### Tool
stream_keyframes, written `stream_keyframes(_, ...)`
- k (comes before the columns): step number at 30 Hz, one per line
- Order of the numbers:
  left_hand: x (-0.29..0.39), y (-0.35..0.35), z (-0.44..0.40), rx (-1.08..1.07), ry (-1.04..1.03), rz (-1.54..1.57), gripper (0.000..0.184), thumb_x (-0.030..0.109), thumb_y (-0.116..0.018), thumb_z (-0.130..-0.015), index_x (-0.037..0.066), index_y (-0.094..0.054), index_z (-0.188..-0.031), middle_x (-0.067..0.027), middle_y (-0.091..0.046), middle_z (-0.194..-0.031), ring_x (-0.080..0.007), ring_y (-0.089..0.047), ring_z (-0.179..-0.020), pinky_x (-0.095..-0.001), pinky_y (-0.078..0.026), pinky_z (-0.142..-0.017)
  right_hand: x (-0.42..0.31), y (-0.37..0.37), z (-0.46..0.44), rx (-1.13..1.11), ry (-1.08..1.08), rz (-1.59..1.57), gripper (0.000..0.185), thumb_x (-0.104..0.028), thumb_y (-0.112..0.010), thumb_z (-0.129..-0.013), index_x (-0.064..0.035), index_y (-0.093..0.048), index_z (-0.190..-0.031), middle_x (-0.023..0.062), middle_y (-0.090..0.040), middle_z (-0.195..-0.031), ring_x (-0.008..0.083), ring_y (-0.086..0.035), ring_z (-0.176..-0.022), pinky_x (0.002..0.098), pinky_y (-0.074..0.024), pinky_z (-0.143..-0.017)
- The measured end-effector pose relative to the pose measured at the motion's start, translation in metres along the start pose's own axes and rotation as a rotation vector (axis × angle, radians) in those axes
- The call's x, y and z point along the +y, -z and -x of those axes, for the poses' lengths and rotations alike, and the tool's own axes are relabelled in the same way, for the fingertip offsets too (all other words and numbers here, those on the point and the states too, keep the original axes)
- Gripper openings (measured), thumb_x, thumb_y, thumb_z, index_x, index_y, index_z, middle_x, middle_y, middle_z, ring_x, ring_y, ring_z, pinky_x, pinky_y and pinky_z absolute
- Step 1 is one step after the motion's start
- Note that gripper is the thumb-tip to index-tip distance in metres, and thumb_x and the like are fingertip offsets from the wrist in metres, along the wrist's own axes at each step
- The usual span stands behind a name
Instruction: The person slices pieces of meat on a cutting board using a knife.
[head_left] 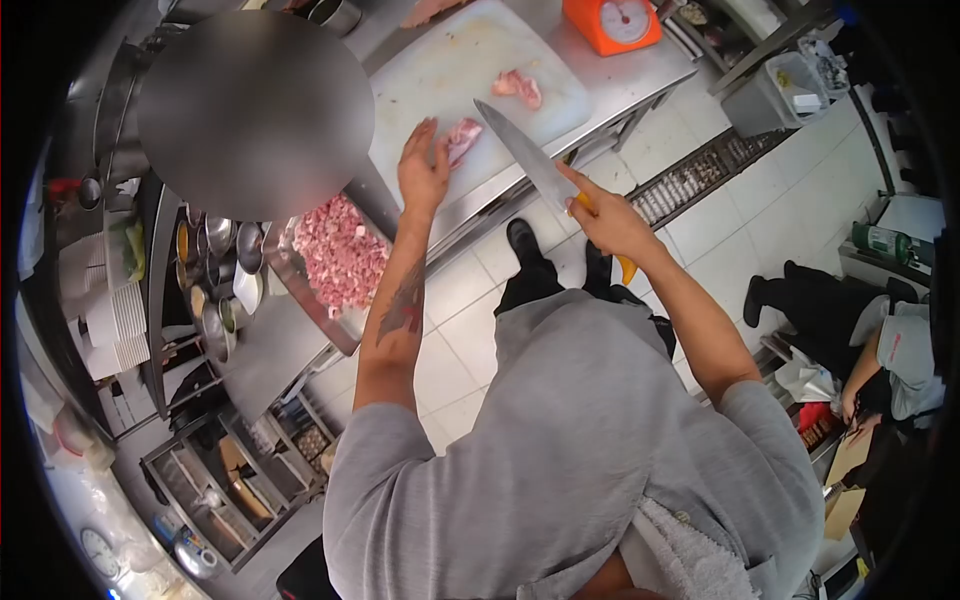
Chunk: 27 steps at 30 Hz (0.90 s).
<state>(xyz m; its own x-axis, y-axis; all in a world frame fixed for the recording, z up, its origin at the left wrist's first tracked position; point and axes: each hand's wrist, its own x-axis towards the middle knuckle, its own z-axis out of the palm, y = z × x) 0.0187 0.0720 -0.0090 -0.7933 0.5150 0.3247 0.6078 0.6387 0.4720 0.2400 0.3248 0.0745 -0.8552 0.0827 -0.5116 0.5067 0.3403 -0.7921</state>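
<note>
My right hand (617,228) grips the yellow handle of a large kitchen knife (522,150). The blade points up and left, its tip over the edge of the white cutting board (440,70). On the board, my left hand (423,170) lies with its fingers stretched out and the thumb apart, beside a piece of raw meat (463,141). Whether the thumb touches that meat I cannot tell. A second raw meat piece (518,88) rests further right on the board, apart from both hands. Left of my forearm, a metal tray (318,318) holds a heap of diced raw meat (342,250).
An orange scale (608,28) stands on the steel counter (655,68) beyond the board. Several bowls and ladles (222,260) sit at the left. A floor drain grate (700,178) and a grey bin (765,100) are at the right, with another person (905,360) further down.
</note>
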Motion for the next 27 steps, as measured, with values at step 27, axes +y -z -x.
stream_keyframes(27, 0.021, -0.038, 0.011, 0.109, -0.073, 0.020, 0.037, -0.006, -0.054, -0.094, 0.002, -0.071, -0.126, -0.0191, -0.067, -0.130, -0.0310, -0.063, -0.127, -0.0407, -0.050, -0.111, -0.023, -0.068, -0.159, 0.337, 0.330, 0.159, 0.059, -0.025, -0.056, -0.100, -0.0262, -0.041, -0.157, 0.0217, -0.071, -0.080, 0.0429, -0.068, -0.074, 0.0512, -0.0548, -0.075)
